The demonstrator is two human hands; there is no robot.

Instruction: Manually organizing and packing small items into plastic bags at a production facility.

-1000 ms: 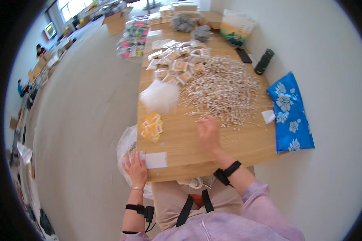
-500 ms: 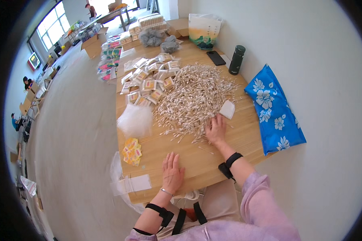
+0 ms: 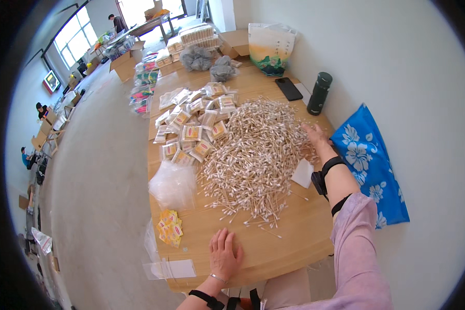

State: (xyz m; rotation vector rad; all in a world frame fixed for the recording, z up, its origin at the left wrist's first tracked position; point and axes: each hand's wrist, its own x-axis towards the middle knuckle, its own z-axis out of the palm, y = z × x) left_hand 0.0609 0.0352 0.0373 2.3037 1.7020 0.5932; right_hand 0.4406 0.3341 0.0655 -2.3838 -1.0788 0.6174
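A broad heap of loose cotton swabs spreads over the middle of the wooden table. At the heap's right edge is my right hand, its fingers apart and touching the outer swabs; the arm stretches forward past a small white pad. My left hand lies flat near the front edge with nothing in it. Left of the heap are several small clear packs of swabs. A stack of clear plastic bags lies below them, with yellow printed cards nearer my left hand.
A blue floral pouch lies along the right side by the wall. Beyond my right hand are a dark green bottle and a black phone. A standing bag and grey bundles sit farther back. A white strip lies front left.
My right hand has moved forward and right, from the heap's near edge to its right edge. The left hand stays flat on the table. The whole view has shifted slightly.
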